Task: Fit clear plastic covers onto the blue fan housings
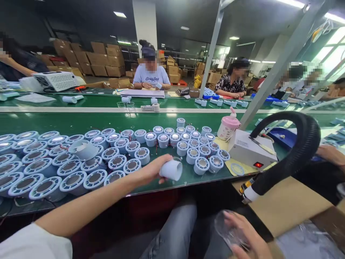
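Pale-blue cylinder [171, 170], hollow, open end right; left grip [158, 167] closed round its left end. Right grip [246, 232] curled on clear cup [225, 227].

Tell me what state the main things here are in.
Light-blue housing: tilted, in the left fingers
Clear plastic cup: in the right fingers
Round light-blue units: standing, crowded on the green bench
Power switch: lit red
Black flexible hose: arched
Pink-lidded cup: lid on
Light-blue ring: lying flat
Ceiling lights: on

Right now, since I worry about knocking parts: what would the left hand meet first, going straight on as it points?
The left hand would likely meet the round blue housings with its held blue cup first; depth is uncertain.
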Demonstrator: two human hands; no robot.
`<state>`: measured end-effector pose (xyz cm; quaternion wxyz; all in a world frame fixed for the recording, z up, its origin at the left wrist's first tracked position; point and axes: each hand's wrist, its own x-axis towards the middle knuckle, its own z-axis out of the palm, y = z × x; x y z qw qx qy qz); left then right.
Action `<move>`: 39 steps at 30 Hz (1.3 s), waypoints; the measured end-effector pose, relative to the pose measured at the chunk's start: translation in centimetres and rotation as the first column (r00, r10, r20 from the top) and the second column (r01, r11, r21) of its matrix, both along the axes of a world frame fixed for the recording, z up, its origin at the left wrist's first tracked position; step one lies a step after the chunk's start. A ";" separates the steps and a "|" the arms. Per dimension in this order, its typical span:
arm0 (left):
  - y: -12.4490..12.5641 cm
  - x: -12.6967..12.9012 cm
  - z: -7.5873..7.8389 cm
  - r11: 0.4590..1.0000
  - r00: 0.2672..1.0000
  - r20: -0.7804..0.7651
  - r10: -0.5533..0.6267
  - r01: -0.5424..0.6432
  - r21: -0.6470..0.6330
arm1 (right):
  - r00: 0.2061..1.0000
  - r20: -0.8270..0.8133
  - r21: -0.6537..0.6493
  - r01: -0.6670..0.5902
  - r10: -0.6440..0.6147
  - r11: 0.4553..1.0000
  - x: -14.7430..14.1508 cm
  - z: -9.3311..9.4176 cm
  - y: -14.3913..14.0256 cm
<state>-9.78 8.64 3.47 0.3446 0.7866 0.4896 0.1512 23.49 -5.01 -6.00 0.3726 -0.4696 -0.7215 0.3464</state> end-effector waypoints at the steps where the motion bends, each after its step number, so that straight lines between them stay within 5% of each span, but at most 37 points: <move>1: -1.0 1.1 -0.8 0.989 0.997 0.071 -0.022 0.032 -0.142 | 0.990 0.143 0.092 -0.004 -0.010 0.996 -1.5 0.4 0.1; 2: -2.0 2.2 -1.7 0.948 0.986 0.166 -0.022 0.073 -0.309 | 0.968 0.250 0.190 -0.013 -0.036 0.982 -2.9 0.9 0.1; 4: -3.6 4.2 -3.0 0.754 0.938 0.343 0.049 0.191 -0.629 | 0.913 0.400 0.298 -0.052 -0.075 0.953 -5.3 2.2 0.3; 6: -4.7 5.6 -3.8 0.546 0.897 0.428 0.112 0.304 -0.780 | 0.866 0.491 0.328 -0.084 -0.094 0.941 -6.7 3.3 0.6; 7: -5.0 6.1 -4.0 0.505 0.891 0.442 0.105 0.335 -0.795 | 0.846 0.524 0.326 -0.085 -0.105 0.942 -7.0 3.8 0.6; 13: -5.3 6.7 -4.7 0.434 0.843 0.490 0.223 0.364 -0.824 | 0.807 0.550 0.288 0.057 -0.214 0.956 -5.9 4.4 -0.3; 17: -5.1 6.7 -6.1 0.345 0.855 0.450 0.257 0.354 -0.869 | 0.812 0.554 0.370 -0.043 -0.183 0.928 -5.3 3.9 -1.4; 21: -5.5 7.3 -6.3 0.353 0.903 0.411 0.127 0.346 -0.869 | 0.778 0.609 0.318 -0.058 -0.157 0.946 -6.1 3.4 -1.4; 22: -5.7 7.5 -6.0 0.397 0.907 0.411 0.088 0.347 -0.850 | 0.771 0.614 0.295 -0.025 -0.169 0.955 -6.4 3.3 -1.2; 25: -6.5 7.7 -4.8 0.756 0.927 0.317 -0.199 0.351 -0.552 | 0.762 0.623 0.199 0.066 -0.178 0.978 -6.7 3.4 -0.6; 27: -6.9 7.7 -4.2 0.909 0.933 0.116 -0.341 0.359 -0.213 | 0.782 0.606 0.121 0.090 -0.145 0.989 -6.6 3.7 -0.3; 30: -7.4 7.4 -3.8 0.941 0.941 -0.004 -0.339 0.339 -0.012 | 0.854 0.519 -0.027 0.055 -0.033 0.998 -6.3 4.4 -0.1; 33: -7.5 7.3 -4.1 0.952 0.937 0.178 -0.300 0.307 -0.011 | 0.934 0.356 -0.159 0.047 0.013 0.986 -6.3 5.1 -0.2; 39: -7.0 7.1 -5.8 0.963 0.871 0.438 -0.222 0.267 -0.043 | 0.988 0.113 -0.228 0.127 -0.103 0.965 -6.5 5.6 -0.7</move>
